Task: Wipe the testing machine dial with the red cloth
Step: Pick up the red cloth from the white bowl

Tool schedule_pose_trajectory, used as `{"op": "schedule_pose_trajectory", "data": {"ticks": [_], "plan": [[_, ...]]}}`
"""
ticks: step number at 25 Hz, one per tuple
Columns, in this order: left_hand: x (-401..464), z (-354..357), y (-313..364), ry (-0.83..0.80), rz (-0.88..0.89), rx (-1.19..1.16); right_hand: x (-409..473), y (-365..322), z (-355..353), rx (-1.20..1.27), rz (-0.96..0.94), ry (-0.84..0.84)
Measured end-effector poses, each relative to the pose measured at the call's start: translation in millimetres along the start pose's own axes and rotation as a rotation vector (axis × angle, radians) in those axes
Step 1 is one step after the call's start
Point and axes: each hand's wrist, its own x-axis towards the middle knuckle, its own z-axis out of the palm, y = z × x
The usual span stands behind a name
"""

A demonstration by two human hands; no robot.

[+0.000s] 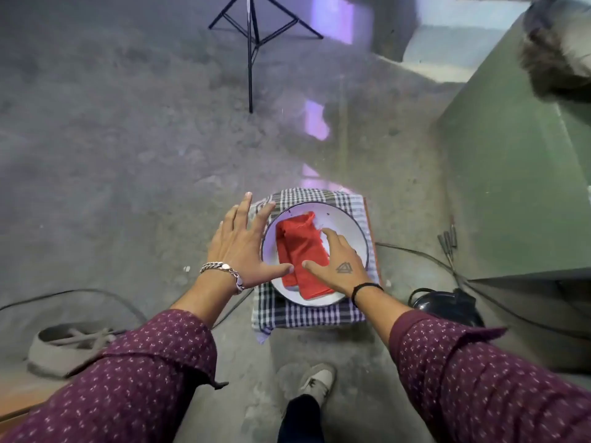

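Observation:
A folded red cloth (299, 251) lies in a white enamel plate (345, 223) with a dark rim. The plate rests on a checked towel (307, 314) spread over a low stand. My right hand (339, 263) lies flat over the right side of the cloth, fingers spread, thumb on the fabric. My left hand (240, 244) hovers open at the plate's left rim, its thumb tip near the cloth's lower left edge. The green body of the testing machine (511, 174) stands at the right; no dial is in view.
A black tripod (252, 43) stands on the concrete floor ahead. Cables (412, 252) run across the floor near the stand. A black object (447, 306) sits right of the stand, a grey pan (67, 343) at lower left. My shoe (316, 378) is below the stand.

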Motion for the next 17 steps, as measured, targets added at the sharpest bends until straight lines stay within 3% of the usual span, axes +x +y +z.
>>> {"op": "schedule_pose_trajectory", "data": {"ticks": [5, 10, 17], "plan": [[19, 37, -18, 0.018, -0.019, 0.004, 40, -2, 44, 0.068, 0.175, 0.132], [22, 46, -25, 0.043, -0.023, -0.034, 59, -15, 59, 0.288, 0.321, 0.168], [17, 13, -11, 0.065, 0.006, -0.039, 38, -29, 21, 0.86, 0.294, 0.075]]}}
